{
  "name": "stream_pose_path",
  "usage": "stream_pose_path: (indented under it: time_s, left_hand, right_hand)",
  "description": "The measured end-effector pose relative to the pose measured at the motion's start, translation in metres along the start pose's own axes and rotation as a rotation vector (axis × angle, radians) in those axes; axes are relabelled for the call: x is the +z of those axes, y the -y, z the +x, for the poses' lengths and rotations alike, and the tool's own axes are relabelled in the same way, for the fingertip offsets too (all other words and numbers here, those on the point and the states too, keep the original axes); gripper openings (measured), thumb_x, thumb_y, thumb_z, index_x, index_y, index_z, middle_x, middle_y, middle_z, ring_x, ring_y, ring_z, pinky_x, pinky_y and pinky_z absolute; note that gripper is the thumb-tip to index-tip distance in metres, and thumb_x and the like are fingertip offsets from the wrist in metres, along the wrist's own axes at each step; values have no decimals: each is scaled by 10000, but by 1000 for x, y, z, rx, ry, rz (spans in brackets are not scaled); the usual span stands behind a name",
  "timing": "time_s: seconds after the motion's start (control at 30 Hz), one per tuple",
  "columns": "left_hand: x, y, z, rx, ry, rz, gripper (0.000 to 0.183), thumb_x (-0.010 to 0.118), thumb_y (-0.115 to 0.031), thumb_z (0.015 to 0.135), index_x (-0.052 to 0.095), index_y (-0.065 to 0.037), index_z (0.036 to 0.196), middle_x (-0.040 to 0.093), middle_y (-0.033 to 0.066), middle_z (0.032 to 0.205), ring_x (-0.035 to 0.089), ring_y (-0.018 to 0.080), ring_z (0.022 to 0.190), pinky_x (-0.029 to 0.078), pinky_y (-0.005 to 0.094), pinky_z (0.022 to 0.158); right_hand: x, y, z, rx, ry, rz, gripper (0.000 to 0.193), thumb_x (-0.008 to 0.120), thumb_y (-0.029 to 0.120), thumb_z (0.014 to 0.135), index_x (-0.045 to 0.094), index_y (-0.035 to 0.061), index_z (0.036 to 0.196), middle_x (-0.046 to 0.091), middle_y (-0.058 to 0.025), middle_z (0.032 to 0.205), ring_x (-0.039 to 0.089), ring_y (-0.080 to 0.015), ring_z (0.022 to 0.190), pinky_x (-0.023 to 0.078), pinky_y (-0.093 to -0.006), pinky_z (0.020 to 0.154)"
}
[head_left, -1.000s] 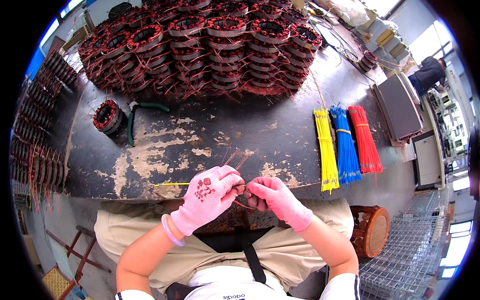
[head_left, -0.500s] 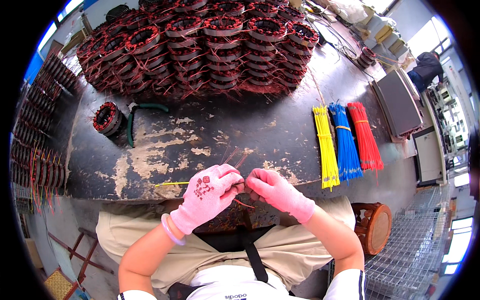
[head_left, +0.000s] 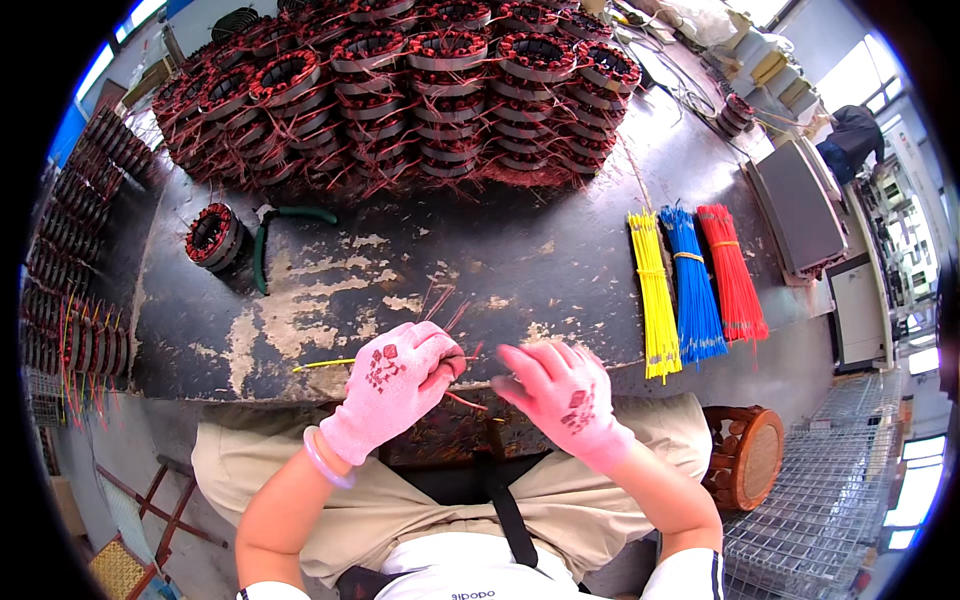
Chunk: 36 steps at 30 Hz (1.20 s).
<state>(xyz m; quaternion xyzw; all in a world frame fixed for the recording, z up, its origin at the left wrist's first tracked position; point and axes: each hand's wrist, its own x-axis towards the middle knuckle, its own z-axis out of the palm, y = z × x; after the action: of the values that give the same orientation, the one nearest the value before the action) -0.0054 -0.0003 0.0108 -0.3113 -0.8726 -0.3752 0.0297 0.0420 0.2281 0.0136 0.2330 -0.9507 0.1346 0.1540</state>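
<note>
Here, low in the centre of the frame, two hands in pink knit gloves work at the near edge of a dark, scuffed metal workbench (head_left: 300,330) whose paint has flaked off in pale patches. The left hand (head_left: 395,385) is curled shut, its fingers clamped on a thin yellow wire (head_left: 322,364) and some thin copper-red wire leads (head_left: 445,312). The yellow wire's long axis runs nearly level, its free end pointing toward the left of the frame; the red leads fan upward and slightly right from the fist. The right hand (head_left: 562,392) sits just beside it, fingers loosely spread and apart, thumb and forefinger reaching toward the left fist; whether they pinch a strand I cannot tell. Half a second ago the two hands were touching; now a small gap shows between them and the right hand has opened and moved right. Across the top of the frame stand stacks of round motor stators (head_left: 420,90), ribbed grey steel wound with red copper. One lone stator (head_left: 212,235) lies at the left, with a curved green tube (head_left: 275,235) beside it. At the right lie three straight bundles of cut wire, side by side: yellow (head_left: 652,290), blue (head_left: 690,285) and red (head_left: 730,275), their long axes running top to bottom.
</note>
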Motion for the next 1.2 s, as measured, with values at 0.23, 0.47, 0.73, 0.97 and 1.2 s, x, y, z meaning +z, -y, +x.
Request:
stream_pose_path:
  time_s: [0.23,0.47,0.73,0.97,1.2]
  left_hand:
    - [3,4,0,43,-23,13,151,697,-38,781,679,-84,924,674,64,935,660,295,841,539,399,740]
    - [1,4,1,64,-10,8,159,705,-42,780,677,-85,930,671,61,935,652,294,834,538,398,730]
    - [2,4,1,54,-14,6,138,704,-45,779,670,-79,908,671,58,932,653,290,838,541,392,739]
    - [1,5,0,67,-1,-22,149,691,-30,761,666,-86,896,668,56,915,651,282,830,539,392,736]
    - [4,4,0,59,-44,28,122,722,-54,777,674,-77,886,675,56,916,650,282,821,539,385,726]
  right_hand:
    - [31,3,17,222,88,442,224,655,236,941,661,94,1114,657,-12,925,624,-133,749,524,-305,682]
    - [1,-1,23,507,507,824,181,617,219,999,668,70,1089,660,-25,838,627,-127,713,520,-294,667]
    - [6,-12,36,-265,189,91,180,670,276,924,640,105,971,598,-35,809,646,-188,747,532,-361,673]
    - [7,-1,38,788,627,1035,265,588,296,1020,673,52,961,666,-7,788,594,-85,663,459,-250,578]
    - [9,6,21,-175,-64,119,340,712,170,792,655,149,1126,644,-23,1005,643,-225,878,529,-380,742]
